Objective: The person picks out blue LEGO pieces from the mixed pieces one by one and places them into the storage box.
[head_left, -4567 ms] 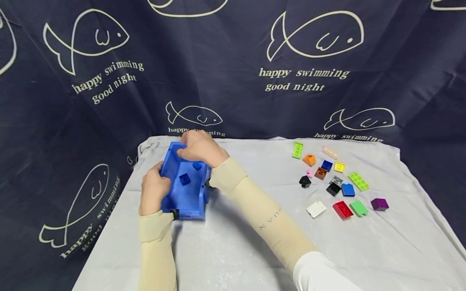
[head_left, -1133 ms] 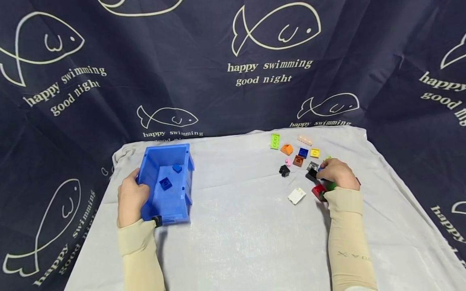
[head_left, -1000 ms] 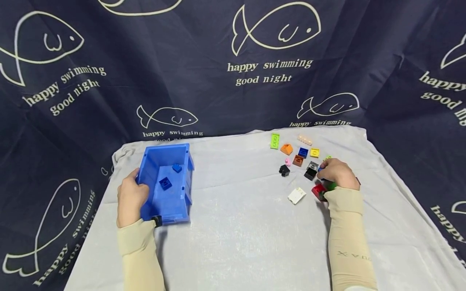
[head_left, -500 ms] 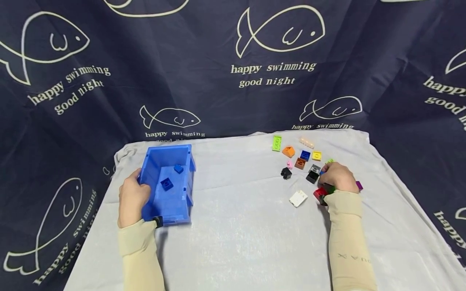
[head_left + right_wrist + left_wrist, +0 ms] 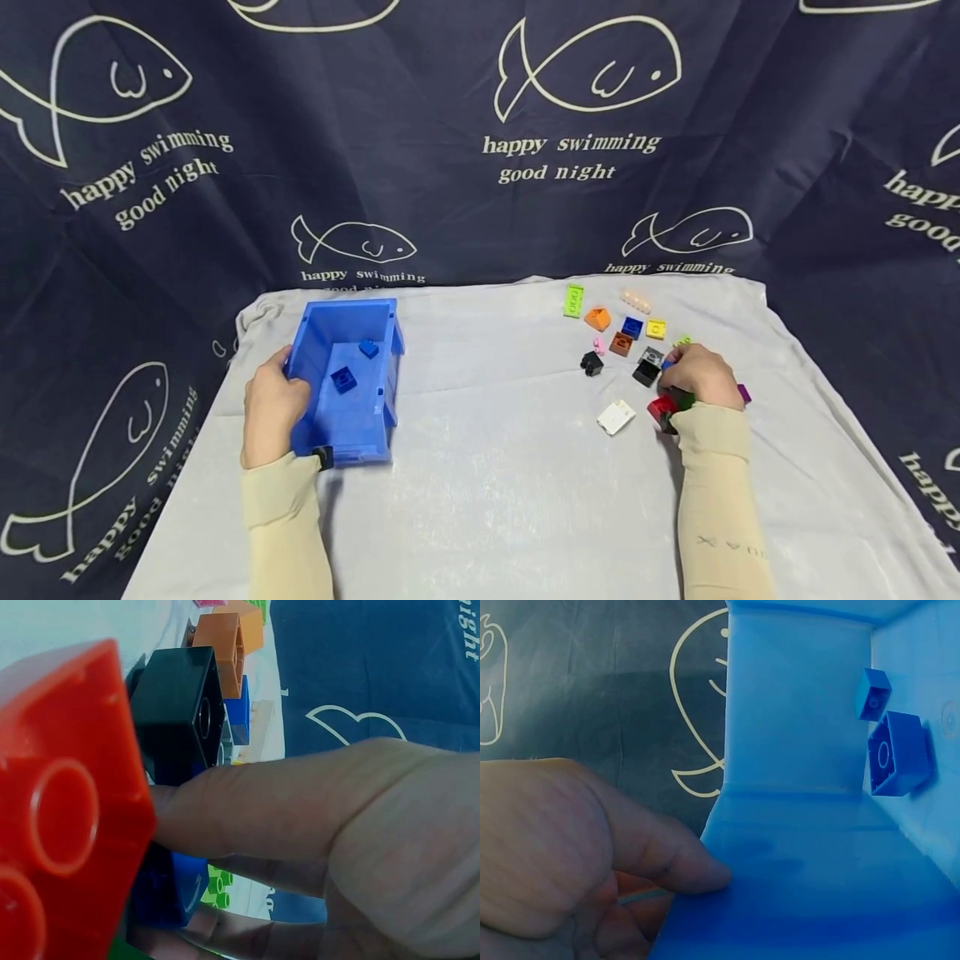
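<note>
At the left of the head view my left hand [image 5: 273, 408] grips the side rim of a blue plastic bin [image 5: 386, 383]. The left wrist view shows the thumb [image 5: 697, 870] over the inside of the wall, the other fingers outside. Two blue toy bricks lie on the bin's floor, a larger one [image 5: 904, 754] and a smaller one [image 5: 873, 694]. Among the bricks on the right, my right hand [image 5: 701, 375] pinches a blue brick [image 5: 169, 889], with the thumb in front and fingers behind. A red brick [image 5: 67, 817] and a black brick [image 5: 172, 705] stand close to the thumb.
Around the right hand lie a white brick [image 5: 617, 417], a brown brick [image 5: 621, 343], an orange sloped brick [image 5: 597, 318], a yellow brick [image 5: 656, 329] and several others. A purple brick [image 5: 743, 393] is partly hidden behind the hand. White cloth [image 5: 487, 467] covers the table.
Several seconds ago my right hand was over the bin; it has since moved right to the loose bricks. Over the last second it stays at the blue brick. The left hand keeps holding the bin.
</note>
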`<state>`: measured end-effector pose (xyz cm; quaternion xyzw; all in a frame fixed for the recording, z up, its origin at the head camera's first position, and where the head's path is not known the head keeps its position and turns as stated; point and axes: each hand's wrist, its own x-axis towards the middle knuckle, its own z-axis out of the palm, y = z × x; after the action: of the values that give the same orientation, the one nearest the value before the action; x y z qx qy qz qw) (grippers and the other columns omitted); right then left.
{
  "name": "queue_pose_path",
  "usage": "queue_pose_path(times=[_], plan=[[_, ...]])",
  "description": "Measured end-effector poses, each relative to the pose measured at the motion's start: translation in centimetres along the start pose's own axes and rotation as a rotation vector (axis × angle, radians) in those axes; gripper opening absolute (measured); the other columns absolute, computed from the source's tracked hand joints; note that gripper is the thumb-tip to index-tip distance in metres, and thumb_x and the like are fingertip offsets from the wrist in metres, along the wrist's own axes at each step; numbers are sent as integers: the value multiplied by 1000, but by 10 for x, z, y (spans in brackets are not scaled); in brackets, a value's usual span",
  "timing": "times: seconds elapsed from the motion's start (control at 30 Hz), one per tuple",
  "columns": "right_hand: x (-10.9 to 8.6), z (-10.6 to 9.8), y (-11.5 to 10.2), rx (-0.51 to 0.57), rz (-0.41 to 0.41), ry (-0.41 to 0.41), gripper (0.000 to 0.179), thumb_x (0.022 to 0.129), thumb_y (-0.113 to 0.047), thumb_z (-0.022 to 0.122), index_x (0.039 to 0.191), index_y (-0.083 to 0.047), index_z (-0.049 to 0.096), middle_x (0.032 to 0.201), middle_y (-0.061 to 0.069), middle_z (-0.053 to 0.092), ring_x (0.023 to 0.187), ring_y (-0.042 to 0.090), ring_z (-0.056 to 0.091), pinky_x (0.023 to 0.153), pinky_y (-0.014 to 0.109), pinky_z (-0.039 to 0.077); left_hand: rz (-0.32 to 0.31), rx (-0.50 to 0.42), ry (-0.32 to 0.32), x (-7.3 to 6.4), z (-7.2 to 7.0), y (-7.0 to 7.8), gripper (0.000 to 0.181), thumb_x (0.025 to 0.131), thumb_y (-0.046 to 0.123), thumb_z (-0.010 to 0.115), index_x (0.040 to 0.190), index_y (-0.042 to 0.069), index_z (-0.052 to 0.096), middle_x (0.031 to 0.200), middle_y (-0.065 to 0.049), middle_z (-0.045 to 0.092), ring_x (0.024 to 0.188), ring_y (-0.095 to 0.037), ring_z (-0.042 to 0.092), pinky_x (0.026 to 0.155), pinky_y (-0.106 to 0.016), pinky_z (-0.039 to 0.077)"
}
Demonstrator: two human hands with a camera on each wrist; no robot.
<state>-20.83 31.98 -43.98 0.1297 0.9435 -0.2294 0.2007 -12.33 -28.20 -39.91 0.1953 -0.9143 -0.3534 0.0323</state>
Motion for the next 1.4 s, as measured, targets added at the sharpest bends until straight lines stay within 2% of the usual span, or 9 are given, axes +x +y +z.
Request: queue_pose_path(times=[0.27,0.53,0.8,1.1,1.4], plan=[[-2,0,1,23,1,-11,44,78,-20,78,115,0,64,110,24,60,93,38,54,73,43,46,4,8,0,-2,0,0,71,86,2,35,157,-2,40,149,-34,49,131,-54,51,107,-66,41],[-5,-2,1,16,-39,30,45,78,-20,76,116,0,64,105,23,63,90,37,56,68,39,47,6,12,15,-1,1,-1,71,86,2,35,156,-1,41,148,-34,50,128,-54,53,106,-66,42],[-10,-6,-1,65,-5,43,54,82,-22,73,130,1,59,116,29,62,96,40,56,71,42,49,-1,21,10,-1,1,0,70,87,2,35,157,-1,40,149,-34,49,131,-55,50,107,-67,41],[-21,-12,-8,70,-25,88,52,83,-23,69,129,0,58,120,29,60,97,41,56,73,45,50,2,23,8,-3,1,1,70,86,2,35,156,-1,41,148,-34,49,129,-55,51,106,-66,42],[-27,-16,-13,88,-12,90,54,87,-27,70,133,-3,55,119,26,59,100,41,53,74,46,49,-5,23,-1,-3,0,2,69,87,2,35,156,-1,41,147,-34,50,130,-55,51,107,-66,42]])
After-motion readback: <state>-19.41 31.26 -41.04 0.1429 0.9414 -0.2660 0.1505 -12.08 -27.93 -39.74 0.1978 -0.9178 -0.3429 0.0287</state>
